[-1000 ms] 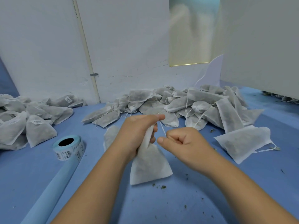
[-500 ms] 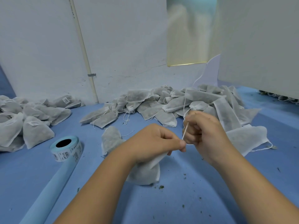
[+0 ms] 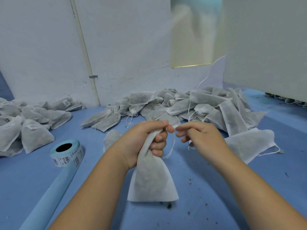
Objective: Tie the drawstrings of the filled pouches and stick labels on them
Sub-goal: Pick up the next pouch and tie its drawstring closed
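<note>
A filled white pouch (image 3: 152, 181) stands upright on the blue surface in front of me. My left hand (image 3: 146, 140) grips its gathered neck, fingers curled round the fabric. My right hand (image 3: 201, 136) is just to the right of the neck and pinches the white drawstring (image 3: 172, 143), whose loose end hangs down between the hands. A roll of labels (image 3: 67, 153) with barcodes lies to the left, its blue backing strip (image 3: 49, 196) trailing toward me.
A heap of untied pouches (image 3: 191, 107) lies behind the hands, one flat pouch (image 3: 249, 143) at the right. Labelled pouches (image 3: 33, 130) are piled at the left. White walls close the back. Dark crumbs dot the blue surface (image 3: 216, 205).
The pouch went from lying tipped under my left hand to standing upright. My right hand moved in closer to the neck, still working the string.
</note>
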